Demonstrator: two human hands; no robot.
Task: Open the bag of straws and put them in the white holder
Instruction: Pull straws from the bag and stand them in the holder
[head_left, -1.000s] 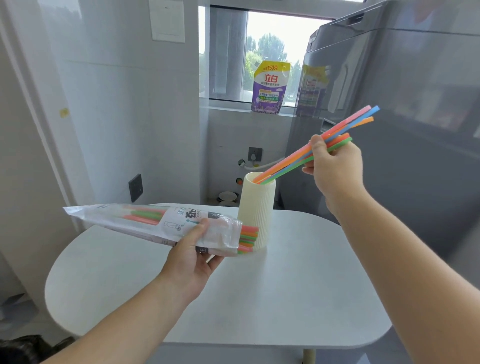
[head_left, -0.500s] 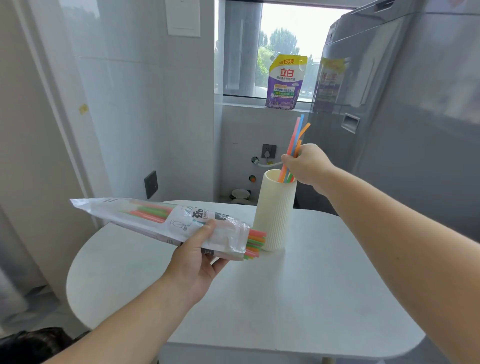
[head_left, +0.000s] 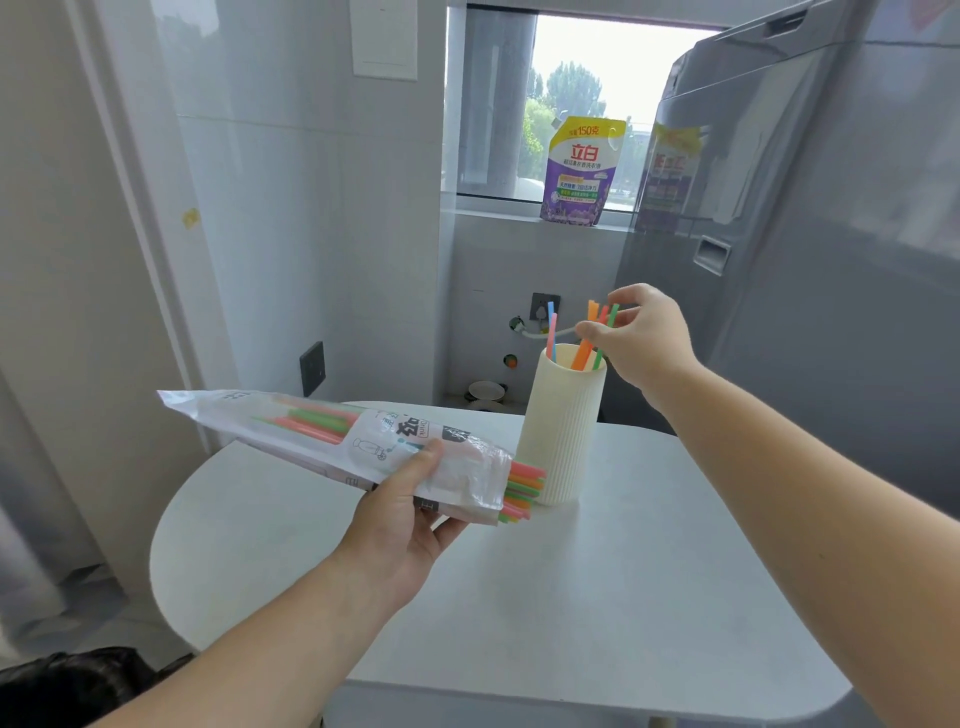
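The opened bag of straws (head_left: 332, 441) is gripped at its middle by the left hand (head_left: 400, 519), with its open end tilted down just beside the white holder (head_left: 561, 431) on the surface (head_left: 623, 597). Several straws (head_left: 582, 353) are stood in the holder. The right hand (head_left: 644, 338) is curled at their tops, though a pinch cannot be confirmed. The remaining straws could be spilled by that tilt, or the holder could be knocked over.

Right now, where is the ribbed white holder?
Head view: the holder stands mid-frame on the white table, right of the plastic straw bag, below the right hand.
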